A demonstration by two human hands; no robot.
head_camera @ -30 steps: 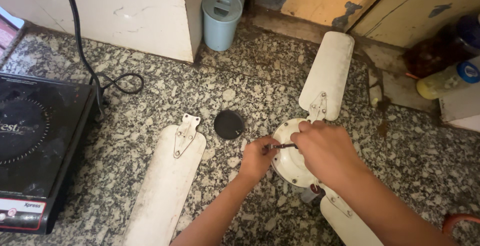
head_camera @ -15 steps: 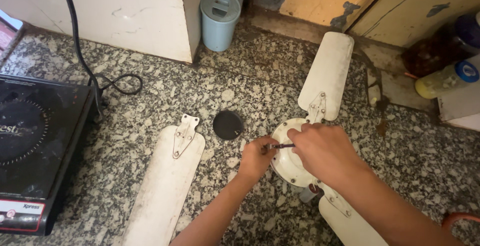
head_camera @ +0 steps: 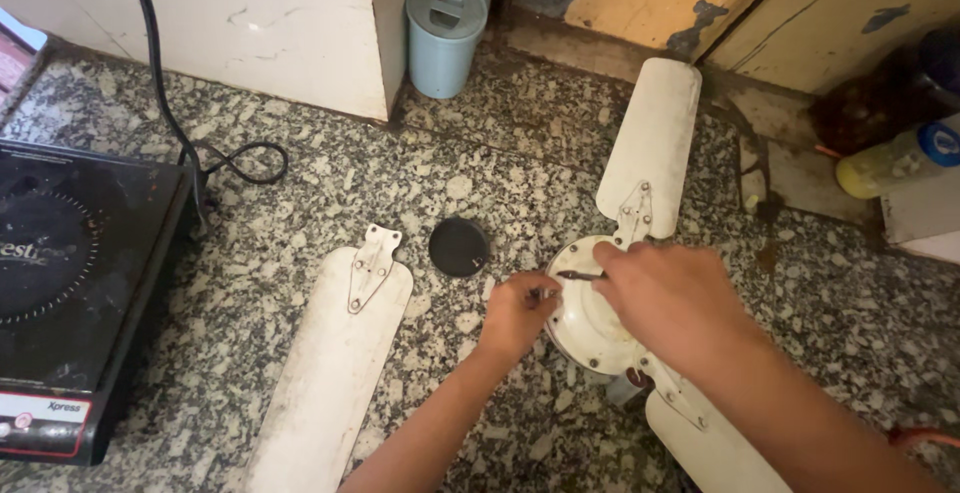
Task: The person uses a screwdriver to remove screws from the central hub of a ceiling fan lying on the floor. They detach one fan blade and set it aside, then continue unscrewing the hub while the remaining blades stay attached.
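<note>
A white ceiling fan motor hub [head_camera: 590, 328] lies on the speckled granite floor [head_camera: 500, 173], with one blade [head_camera: 652, 148] pointing away and another blade [head_camera: 705, 443] toward me. My right hand [head_camera: 668, 303] rests over the hub and grips a thin dark screwdriver [head_camera: 578, 276] whose tip points left. At the hub's left rim, my left hand [head_camera: 518, 315] pinches a small metal part between its fingertips. A detached white blade [head_camera: 335, 363] with its metal bracket lies to the left. A round black cap [head_camera: 459, 247] sits between the loose blade and the hub.
A black induction cooktop [head_camera: 70, 283] stands at the left, its black cord [head_camera: 175, 113] looping on the floor. Two pale blue lidded canisters [head_camera: 443, 23] stand by a white tiled wall. Bottles, one yellowish with a blue cap [head_camera: 895, 161], sit at the right.
The screwdriver has risen slightly and now points at the hub's upper left. My right hand shifted a little to the right; the left hand stays at the rim.
</note>
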